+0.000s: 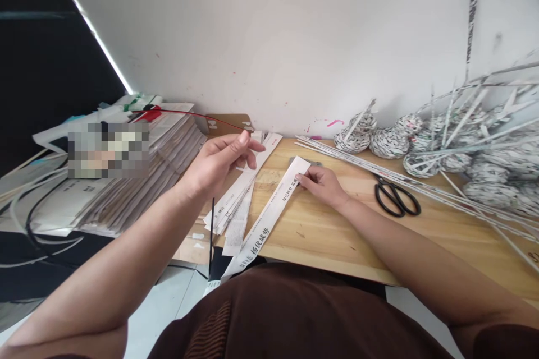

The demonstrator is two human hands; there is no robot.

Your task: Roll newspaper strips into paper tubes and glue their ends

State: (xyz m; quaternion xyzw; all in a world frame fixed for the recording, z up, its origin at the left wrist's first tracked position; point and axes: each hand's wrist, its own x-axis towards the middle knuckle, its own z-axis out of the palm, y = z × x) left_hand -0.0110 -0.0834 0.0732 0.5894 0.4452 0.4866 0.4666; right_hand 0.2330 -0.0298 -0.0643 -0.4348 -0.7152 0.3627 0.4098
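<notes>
My left hand [227, 157] is raised over the table with thumb and forefinger pinched on the end of a thin dark-red rod [202, 114]. The rod runs leftward above the newspaper stack; whether it is a wire or a needle I cannot tell. My right hand [322, 184] grips the upper end of a long newspaper strip [273, 213] between thumb and fingers. This strip slants down toward my lap, printed with large black characters. Under and beside my left hand lies a loose pile of newspaper strips [236, 196].
A tall stack of newspapers [168, 151] stands at the left. Black-handled scissors [396, 196] lie on the wooden table [337, 235] at right. Behind them are long rolled paper sticks [357, 165] and several woven paper gourd shapes [389, 142] against the wall [295, 39].
</notes>
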